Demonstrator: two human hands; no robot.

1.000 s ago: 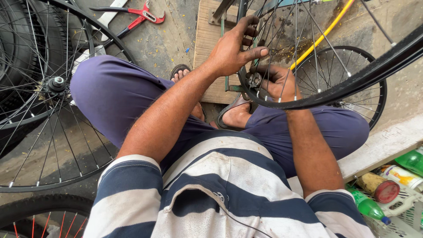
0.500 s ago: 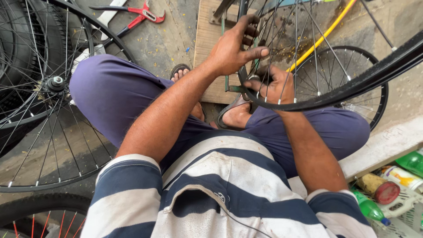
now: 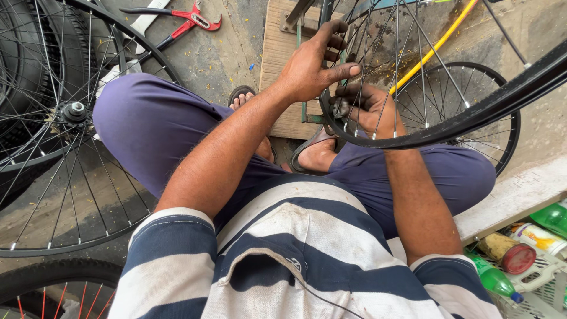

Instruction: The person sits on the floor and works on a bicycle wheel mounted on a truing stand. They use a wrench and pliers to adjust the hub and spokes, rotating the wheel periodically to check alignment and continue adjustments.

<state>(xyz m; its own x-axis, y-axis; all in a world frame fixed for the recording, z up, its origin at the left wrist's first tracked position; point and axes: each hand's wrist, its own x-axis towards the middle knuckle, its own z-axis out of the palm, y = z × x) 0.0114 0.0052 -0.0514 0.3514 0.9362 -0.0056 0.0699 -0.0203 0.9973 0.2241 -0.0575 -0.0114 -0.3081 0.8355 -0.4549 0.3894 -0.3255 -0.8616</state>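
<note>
Little has shifted over the last second: the right hand [image 3: 369,109] has slid a touch to the right behind the spokes, while the left hand [image 3: 313,68] stays where it was on the wheel.

That bicycle wheel [image 3: 413,139] is a black rim laced with thin silver spokes, held on edge over the person's lap, its lower arc curving across the right half of the view and running off the upper right corner. The left hand lies on the near side of the spokes, fingers curled loosely around them and thumb stretched out toward the right. The right hand sits just inside the rim's lower curve, behind the spokes, fingers bent around something small near them; what it pinches is too hidden to tell.

At the near right corner a pale plastic basket [image 3: 546,277] holds green bottles [image 3: 493,280], one with a blue cap, and a brown bottle with a red cap [image 3: 508,253]. Far on the left, red-handled pliers [image 3: 189,16] lie on the concrete, and another spoked wheel [image 3: 74,112] lies flat at the left.
</note>
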